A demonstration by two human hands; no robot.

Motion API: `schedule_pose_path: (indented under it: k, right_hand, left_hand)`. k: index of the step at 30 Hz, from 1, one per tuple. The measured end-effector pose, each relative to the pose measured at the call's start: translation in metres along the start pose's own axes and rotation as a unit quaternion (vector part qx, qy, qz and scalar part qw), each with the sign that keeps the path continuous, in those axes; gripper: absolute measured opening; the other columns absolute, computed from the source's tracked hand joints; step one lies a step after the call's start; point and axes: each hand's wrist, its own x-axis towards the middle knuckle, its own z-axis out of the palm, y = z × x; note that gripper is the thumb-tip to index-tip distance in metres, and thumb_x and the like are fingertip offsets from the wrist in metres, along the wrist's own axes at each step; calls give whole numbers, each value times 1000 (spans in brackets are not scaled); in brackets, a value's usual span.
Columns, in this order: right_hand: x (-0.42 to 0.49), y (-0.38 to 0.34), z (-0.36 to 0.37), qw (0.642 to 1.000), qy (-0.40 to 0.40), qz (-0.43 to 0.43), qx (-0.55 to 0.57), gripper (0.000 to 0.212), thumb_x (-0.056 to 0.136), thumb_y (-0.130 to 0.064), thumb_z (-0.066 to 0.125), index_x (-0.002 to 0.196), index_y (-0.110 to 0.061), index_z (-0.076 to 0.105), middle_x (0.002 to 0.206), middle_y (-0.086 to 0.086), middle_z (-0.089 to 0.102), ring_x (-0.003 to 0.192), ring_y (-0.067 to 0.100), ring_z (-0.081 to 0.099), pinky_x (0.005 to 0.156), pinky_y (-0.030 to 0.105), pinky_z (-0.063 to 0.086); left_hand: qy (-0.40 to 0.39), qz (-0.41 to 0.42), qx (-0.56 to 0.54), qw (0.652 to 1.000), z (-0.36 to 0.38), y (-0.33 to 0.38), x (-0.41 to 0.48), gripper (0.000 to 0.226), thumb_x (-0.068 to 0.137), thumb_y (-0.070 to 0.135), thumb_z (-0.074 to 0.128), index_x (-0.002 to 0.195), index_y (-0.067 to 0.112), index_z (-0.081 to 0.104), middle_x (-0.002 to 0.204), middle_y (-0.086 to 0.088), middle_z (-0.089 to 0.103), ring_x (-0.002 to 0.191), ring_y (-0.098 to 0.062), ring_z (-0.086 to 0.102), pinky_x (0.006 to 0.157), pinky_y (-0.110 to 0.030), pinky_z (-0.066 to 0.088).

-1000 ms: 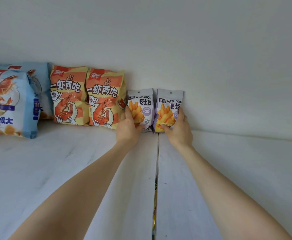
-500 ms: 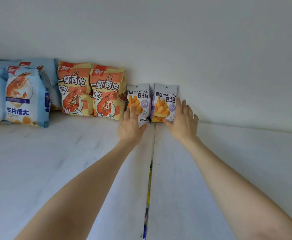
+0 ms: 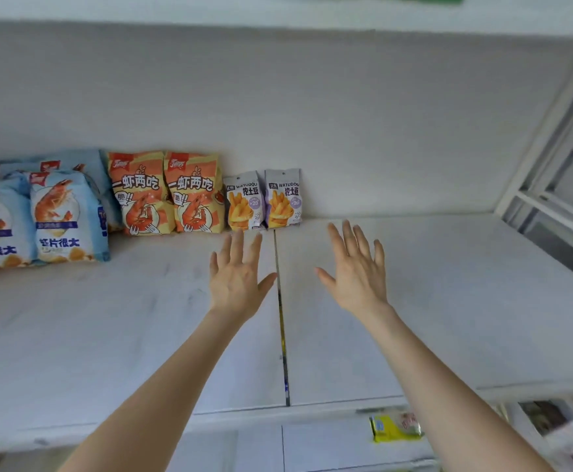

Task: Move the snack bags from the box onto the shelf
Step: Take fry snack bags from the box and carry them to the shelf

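Head view shows both hands empty over the shelf (image 3: 448,301): the left hand (image 3: 235,277) and the right hand (image 3: 356,270) hover palms down with fingers straight and spread, gripping nothing. Just beyond their fingertips two small potato-stick bags (image 3: 244,201) stand upright side by side against the back wall (image 3: 346,114), apart from both hands. They look light and narrow at the base, so I judge toppling to be the main risk: a fingertip catching a lower edge, or a knock to the shelf, could drop one face-down. The seam (image 3: 280,301) between the shelf boards runs between the two hands right up to the pair, and a bag set across it may sit unevenly. Beyond the left hand, to its outer side, two orange shrimp bags (image 3: 193,194) stand just beside the small pair, with blue shrimp bags (image 3: 63,216) farther out; a nudge could pass along that row. Bare shelf lies past the right hand, bounded by a white frame (image 3: 550,165). A yellow packet (image 3: 395,427) lies below the shelf's front edge, beside the right forearm. The box is not in view.
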Motion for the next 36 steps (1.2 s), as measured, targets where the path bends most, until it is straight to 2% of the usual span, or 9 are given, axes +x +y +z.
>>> schedule_pose_path:
  k: [3,7,10,15,18,24,28,32,36]
  right_hand:
    - [-49,-2,-18,1000,20,11,-20,79,84,-51,62,149,-15,34,153,14,36,142,31,33,110,57,26]
    - [-116,-2,-46,999,28,20,-37,74,87,-57,42,148,-17,34,154,12,35,143,30,31,111,57,21]
    - [-173,-1,-62,999,15,27,-42,75,89,-60,34,152,-20,28,157,9,28,146,27,25,115,54,13]
    - [-278,-2,-86,994,9,90,-53,77,89,-65,34,151,-20,30,157,8,29,145,26,27,115,53,14]
    - [-346,-10,-103,989,6,141,-43,78,89,-64,37,152,-21,27,158,7,27,146,24,25,116,52,13]
    - [-462,-44,-128,969,-2,239,-68,76,90,-63,41,152,-21,29,158,4,28,146,22,26,116,55,16]
    - [-540,-71,-144,936,-16,338,-95,74,89,-63,40,149,-20,36,157,6,31,144,23,27,114,55,17]
    - [-619,-100,-160,897,-50,422,-121,74,88,-62,37,148,-19,38,154,9,35,141,27,35,112,55,18]
    - [-686,-118,-174,855,-69,497,-129,73,87,-61,40,147,-19,40,153,10,37,140,29,37,111,58,24]
  left_hand:
    - [-14,47,26,998,-17,6,-45,77,95,60,39,156,28,7,164,-10,3,151,-33,2,119,-53,8]
    - [22,95,30,995,-31,15,-114,77,85,57,58,150,22,35,156,-15,33,142,-40,32,110,-62,29]
    - [41,127,34,990,-31,26,-164,80,79,54,67,147,20,42,152,-16,41,137,-41,40,105,-63,34]
    - [42,202,24,978,-35,53,-233,71,89,59,38,149,21,38,155,-15,35,142,-38,34,109,-62,31]
    - [34,253,-6,967,-40,66,-270,70,89,57,36,149,21,37,157,-14,32,144,-36,31,111,-62,28]
    - [-14,372,-51,927,-33,80,-346,69,86,55,44,145,21,43,154,-15,37,141,-36,34,110,-63,29]
    - [-40,455,-70,887,-25,82,-403,75,82,51,63,145,22,35,153,-16,38,141,-35,33,109,-63,27]
    - [-71,525,-82,844,-32,89,-457,67,85,54,38,143,20,37,152,-16,39,140,-35,32,108,-61,24]
    - [-108,578,-102,803,-36,110,-509,67,86,55,38,144,22,36,150,-16,42,138,-35,40,107,-59,26]
